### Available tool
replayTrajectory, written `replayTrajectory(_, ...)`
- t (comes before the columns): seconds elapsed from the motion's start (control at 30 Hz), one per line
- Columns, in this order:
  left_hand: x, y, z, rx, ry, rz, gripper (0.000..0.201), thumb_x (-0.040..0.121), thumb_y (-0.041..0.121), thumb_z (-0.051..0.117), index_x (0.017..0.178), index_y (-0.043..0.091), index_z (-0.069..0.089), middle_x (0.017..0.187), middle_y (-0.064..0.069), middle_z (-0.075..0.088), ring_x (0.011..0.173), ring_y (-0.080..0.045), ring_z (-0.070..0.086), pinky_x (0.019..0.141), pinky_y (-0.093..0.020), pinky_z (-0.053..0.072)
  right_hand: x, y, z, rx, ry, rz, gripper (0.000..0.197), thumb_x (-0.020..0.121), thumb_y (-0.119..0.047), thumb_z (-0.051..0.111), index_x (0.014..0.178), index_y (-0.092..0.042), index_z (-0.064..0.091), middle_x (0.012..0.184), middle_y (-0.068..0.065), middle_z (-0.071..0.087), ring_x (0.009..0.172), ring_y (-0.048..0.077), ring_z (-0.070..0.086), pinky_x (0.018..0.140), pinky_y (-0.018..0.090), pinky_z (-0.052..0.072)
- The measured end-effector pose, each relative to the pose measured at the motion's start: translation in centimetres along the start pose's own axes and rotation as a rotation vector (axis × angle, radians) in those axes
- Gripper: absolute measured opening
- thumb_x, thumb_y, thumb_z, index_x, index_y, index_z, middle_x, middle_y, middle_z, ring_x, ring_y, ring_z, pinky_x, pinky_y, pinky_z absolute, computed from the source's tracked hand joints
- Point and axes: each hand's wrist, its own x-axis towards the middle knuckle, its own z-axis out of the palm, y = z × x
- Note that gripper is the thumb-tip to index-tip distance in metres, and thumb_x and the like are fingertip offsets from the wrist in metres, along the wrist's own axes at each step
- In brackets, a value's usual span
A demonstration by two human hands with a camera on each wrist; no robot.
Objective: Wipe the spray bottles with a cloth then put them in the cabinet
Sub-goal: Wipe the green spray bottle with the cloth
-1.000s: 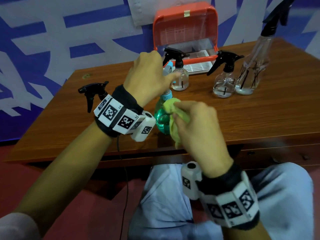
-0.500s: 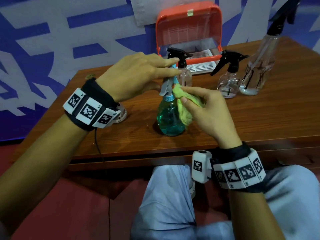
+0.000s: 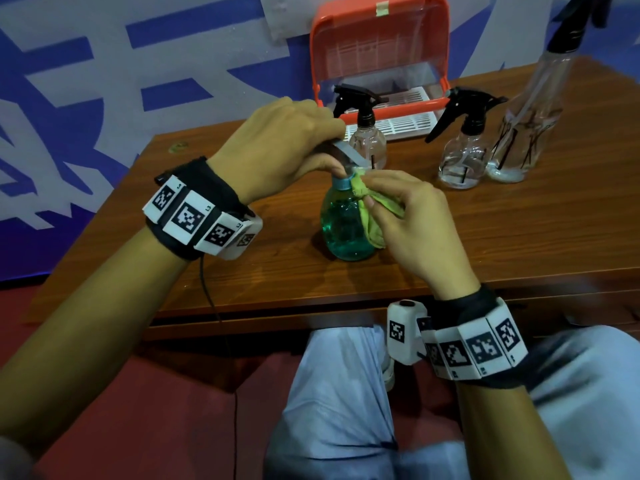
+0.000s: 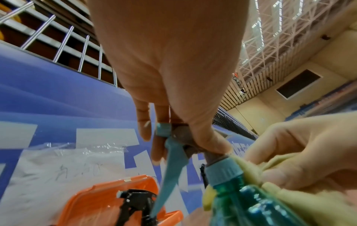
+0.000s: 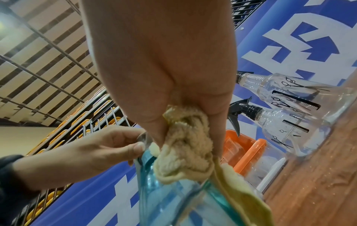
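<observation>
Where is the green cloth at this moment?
In the head view, the green cloth is mid-table, pinched by the right hand against the teal bottle's right side.

Teal spray bottle [image 3: 347, 226]: translucent, round-bodied, blue collar, grey-blue trigger head; upright on the surface, head pinched by the left-hand fingers [image 3: 330, 128], thumb at the collar.

Cloth [image 3: 371, 206]: yellow-green, bunched in the right-hand fingers [image 3: 388, 183], pressed against the bottle's neck and shoulder, tail hanging down its side.

Two small clear bottles [image 3: 367, 142] [image 3: 462, 161] and one tall clear bottle [image 3: 530, 129], all black-headed, stand upright beyond the fingers.

Cabinet [image 3: 379, 60]: orange, lid raised, behind them.
</observation>
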Motion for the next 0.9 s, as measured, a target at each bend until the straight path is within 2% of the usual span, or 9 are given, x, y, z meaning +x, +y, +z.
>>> replayTrajectory(0.13,0.4,0.5,0.6,-0.06,0.025,-0.069,0.041,0.095,0.059,0.054,0.097,0.019,0.057,0.085,0.011,0.05,0.073,-0.016,0.047,0.065,-0.031,0.034,-0.3,-0.8,0.3,-0.07,0.046,0.039,0.033,0.099,-0.014,0.065,0.13,-0.02,0.073,0.135,-0.007,0.068,0.125,0.015,0.062,0.107,0.038,0.05)
replayTrajectory(0.27,0.9,1.5,1.2,-0.055,0.05,-0.162,0.041,0.094,0.063,0.053,0.086,0.023,0.054,0.075,0.005,0.056,0.066,-0.02,0.051,0.059,-0.034,0.038,-0.9,-2.1,0.9,-0.154,0.108,0.076,0.033,0.1,-0.014,0.062,0.131,-0.019,0.071,0.136,-0.004,0.066,0.121,0.019,0.064,0.1,0.033,0.05)
replayTrajectory(0.37,1.1,2.2,1.8,-0.091,0.07,-0.231,0.045,0.093,0.063,0.053,0.084,0.019,0.058,0.073,0.0,0.059,0.066,-0.022,0.053,0.058,-0.037,0.042,-1.3,-3.1,1.8,-0.226,0.158,0.107,0.03,0.099,-0.012,0.061,0.127,-0.015,0.072,0.136,0.0,0.065,0.114,0.028,0.066,0.092,0.038,0.054)
replayTrajectory(0.47,1.3,3.0,2.2,-0.082,0.092,-0.316,0.044,0.095,0.059,0.054,0.08,0.018,0.05,0.07,0.001,0.05,0.065,-0.02,0.047,0.059,-0.037,0.037,-1.7,-4.5,2.8,-0.339,0.118,0.165,0.035,0.095,-0.006,0.064,0.13,-0.011,0.067,0.14,0.003,0.06,0.112,0.033,0.064,0.085,0.039,0.054)
replayTrajectory(0.53,1.3,3.4,2.3,-0.066,0.097,-0.37,0.041,0.096,0.055,0.054,0.081,0.019,0.044,0.073,-0.001,0.047,0.068,-0.02,0.045,0.061,-0.035,0.032,-2.2,-5.1,3.3,-0.388,0.053,0.181,0.044,0.092,-0.003,0.065,0.136,-0.009,0.062,0.144,0.004,0.056,0.116,0.033,0.062,0.085,0.038,0.054)
replayTrajectory(0.63,1.3,3.9,2.5,-0.064,0.094,-0.428,0.039,0.097,0.053,0.053,0.083,0.018,0.042,0.082,-0.006,0.049,0.076,-0.026,0.051,0.064,-0.036,0.034,-2.7,-5.3,2.6,-0.388,-0.019,0.15,0.04,0.092,-0.002,0.064,0.131,-0.013,0.064,0.143,0.001,0.057,0.116,0.031,0.063,0.085,0.037,0.053)
replayTrajectory(0.77,1.6,4.2,2.2,-0.09,0.073,-0.475,0.04,0.098,0.051,0.055,0.083,0.016,0.042,0.084,-0.007,0.048,0.084,-0.033,0.06,0.064,-0.037,0.038,-2.9,-4.9,0.2,-0.203,-0.014,0.075,0.025,0.094,-0.01,0.068,0.114,-0.022,0.076,0.122,-0.005,0.072,0.109,0.02,0.067,0.082,0.025,0.046)
replayTrajectory(0.83,1.6,4.3,1.9,-0.087,0.058,-0.483,0.045,0.098,0.054,0.052,0.079,0.016,0.041,0.078,-0.004,0.046,0.078,-0.03,0.058,0.063,-0.037,0.038,-2.7,-4.4,-0.4,-0.099,0.009,0.055,0.023,0.094,-0.011,0.071,0.114,-0.021,0.078,0.12,-0.005,0.074,0.111,0.017,0.068,0.091,0.029,0.052)
replayTrajectory(0.9,1.4,4.5,1.3,-0.094,0.063,-0.492,0.054,0.102,0.059,0.041,0.073,0.014,0.045,0.068,-0.001,0.045,0.066,-0.026,0.054,0.058,-0.039,0.042,-2.4,-3.7,-0.5,-0.073,0.037,0.024,0.03,0.094,-0.01,0.073,0.122,-0.017,0.076,0.128,-0.003,0.072,0.12,0.014,0.066,0.103,0.031,0.052)
